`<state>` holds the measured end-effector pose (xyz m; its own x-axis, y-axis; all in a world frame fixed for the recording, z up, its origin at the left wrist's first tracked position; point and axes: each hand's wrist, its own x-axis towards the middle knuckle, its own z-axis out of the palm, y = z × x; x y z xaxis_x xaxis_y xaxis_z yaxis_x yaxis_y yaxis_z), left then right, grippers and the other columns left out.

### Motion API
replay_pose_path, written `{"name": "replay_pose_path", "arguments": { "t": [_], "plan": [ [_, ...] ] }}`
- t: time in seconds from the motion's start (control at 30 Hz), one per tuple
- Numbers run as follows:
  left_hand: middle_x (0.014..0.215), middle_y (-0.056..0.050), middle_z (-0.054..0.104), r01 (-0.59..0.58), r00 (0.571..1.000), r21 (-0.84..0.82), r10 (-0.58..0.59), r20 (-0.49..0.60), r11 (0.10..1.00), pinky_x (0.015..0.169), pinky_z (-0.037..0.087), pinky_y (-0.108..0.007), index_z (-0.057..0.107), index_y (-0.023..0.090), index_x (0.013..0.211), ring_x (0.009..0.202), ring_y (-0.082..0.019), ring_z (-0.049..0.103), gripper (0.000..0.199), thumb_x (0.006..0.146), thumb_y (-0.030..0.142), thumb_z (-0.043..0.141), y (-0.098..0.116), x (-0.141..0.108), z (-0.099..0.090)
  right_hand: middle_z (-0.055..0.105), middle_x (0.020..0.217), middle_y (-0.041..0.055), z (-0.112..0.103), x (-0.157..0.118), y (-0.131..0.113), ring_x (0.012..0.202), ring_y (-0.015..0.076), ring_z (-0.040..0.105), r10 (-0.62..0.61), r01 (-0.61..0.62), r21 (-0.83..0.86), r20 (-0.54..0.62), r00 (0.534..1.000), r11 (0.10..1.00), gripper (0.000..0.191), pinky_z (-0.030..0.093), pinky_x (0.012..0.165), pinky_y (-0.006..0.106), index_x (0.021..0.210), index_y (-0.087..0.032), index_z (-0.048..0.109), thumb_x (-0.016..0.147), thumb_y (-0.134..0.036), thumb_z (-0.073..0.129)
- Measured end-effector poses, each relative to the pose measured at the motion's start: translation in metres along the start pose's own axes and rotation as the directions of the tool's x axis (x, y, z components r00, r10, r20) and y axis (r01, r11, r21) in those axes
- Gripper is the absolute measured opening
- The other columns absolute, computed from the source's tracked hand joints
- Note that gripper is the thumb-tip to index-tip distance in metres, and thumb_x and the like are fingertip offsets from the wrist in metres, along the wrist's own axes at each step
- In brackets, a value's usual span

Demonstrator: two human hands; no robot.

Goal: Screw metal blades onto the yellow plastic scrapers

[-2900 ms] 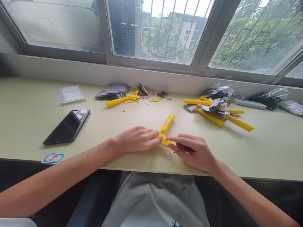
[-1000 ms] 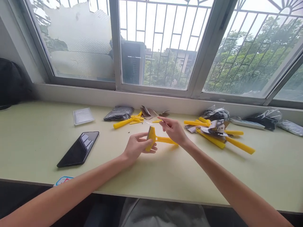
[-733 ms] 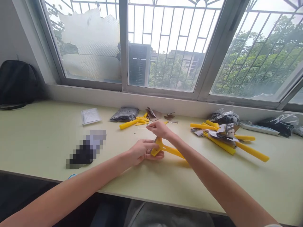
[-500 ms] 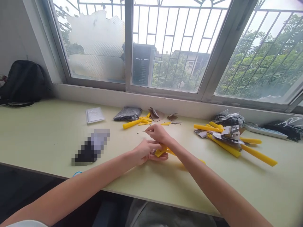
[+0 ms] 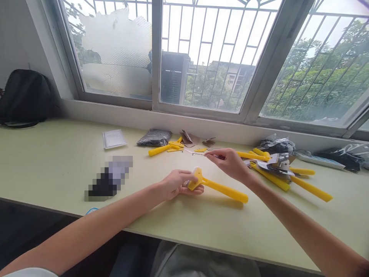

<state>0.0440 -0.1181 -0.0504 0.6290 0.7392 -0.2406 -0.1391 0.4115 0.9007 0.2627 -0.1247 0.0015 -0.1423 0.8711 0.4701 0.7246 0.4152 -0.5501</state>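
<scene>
My left hand is closed around the head of a yellow scraper, whose long handle points right and slightly down over the table. To the upper right, my right hand pinches a thin screwdriver, its metal shaft pointing left. A small dark bit shows near the shaft's tip, too small to name. Much of the screwdriver's handle is hidden in my fingers. Beyond the hands lie another yellow scraper and a loose yellow piece.
Several yellow scrapers with printed cards are piled at the right. Behind stand a dark plastic-wrapped packet, brown card scraps and bagged black items. A flat clear pack and a blurred-out item lie left; a black backpack sits farther left.
My right hand has moved right, away from the scraper's head, carrying the screwdriver with it. The scraper's handle now shows in full. My left hand keeps its hold in nearly the same spot.
</scene>
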Motion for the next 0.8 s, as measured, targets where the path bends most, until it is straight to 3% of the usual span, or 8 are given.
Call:
{"name": "replay_pose_path", "arguments": {
  "t": [0.1,0.23,0.4,0.8],
  "plan": [
    [0.091,-0.021,0.076,0.005,1.000,-0.016,-0.005,-0.026,1.000,0.084,0.065,-0.036,0.071,0.004,0.095,0.087,-0.028,0.077,0.021,0.076,0.011,0.076,0.002,-0.002,0.003,0.075,0.074,0.0041,-0.018,-0.036,0.008,0.055,0.0145,0.051,0.006,-0.006,0.003,0.009,1.000,1.000,0.034,0.037,0.050,0.027,0.099,-0.019,0.083,0.090,-0.046,0.064],
    [0.093,-0.023,0.075,-0.008,1.000,0.015,0.009,-0.016,1.000,0.086,0.064,-0.036,0.071,0.002,0.094,0.086,-0.027,0.077,0.019,0.078,0.012,0.075,0.004,-0.004,0.005,0.077,0.081,0.0070,-0.008,-0.064,0.013,0.060,0.0165,0.056,0.040,-0.040,0.031,-0.004,0.999,0.999,0.035,0.043,0.053,0.028,0.100,-0.019,0.082,0.092,-0.047,0.063],
    [0.096,-0.024,0.075,-0.020,1.000,0.022,0.021,-0.014,1.000,0.087,0.064,-0.038,0.071,0.002,0.095,0.089,-0.028,0.077,0.019,0.079,0.012,0.074,0.002,-0.003,0.004,0.078,0.089,0.0075,0.009,-0.064,0.017,0.066,0.0180,0.060,0.018,-0.017,0.047,-0.026,0.999,0.999,0.032,0.046,0.059,0.029,0.098,-0.021,0.082,0.093,-0.045,0.062],
    [0.094,-0.025,0.075,-0.015,0.999,0.027,0.015,-0.030,1.000,0.086,0.064,-0.041,0.070,0.000,0.096,0.086,-0.029,0.076,0.022,0.077,0.012,0.074,0.004,-0.004,0.006,0.075,0.079,0.0061,0.005,-0.073,0.025,0.061,0.0159,0.051,0.102,-0.099,0.100,-0.028,0.994,0.990,0.038,0.040,0.056,0.028,0.098,-0.019,0.083,0.091,-0.051,0.063]
  ]
}}
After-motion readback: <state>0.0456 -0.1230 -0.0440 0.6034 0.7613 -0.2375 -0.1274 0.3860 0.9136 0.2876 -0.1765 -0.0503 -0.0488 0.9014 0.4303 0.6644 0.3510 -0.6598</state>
